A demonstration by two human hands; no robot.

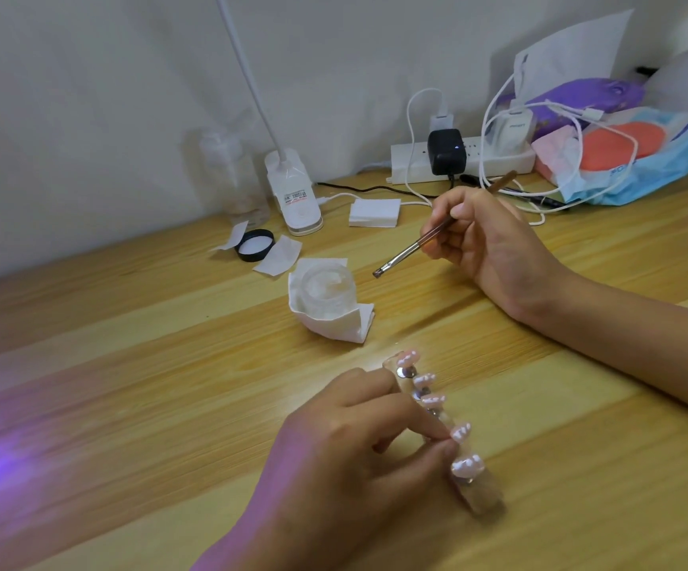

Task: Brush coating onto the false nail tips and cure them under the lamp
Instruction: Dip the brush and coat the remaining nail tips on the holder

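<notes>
The right hand [486, 249], its grip pinched on the brush [412, 249] just right of the jar [328, 288], should load sparingly while the left hand [346, 438] clamps the holder [482, 494] of false nail tips [466, 465] steady.

This looks like a desk corner at home: a pale wood-grain worktop [128, 385] pushed against a plain white wall [86, 76]. At upper right, a power strip [416, 156] crowded with chargers and tangled white cables lies beside a blue plastic bag [664, 166] of soft household items. A gooseneck lamp [295, 195] stands at upper centre.
</notes>
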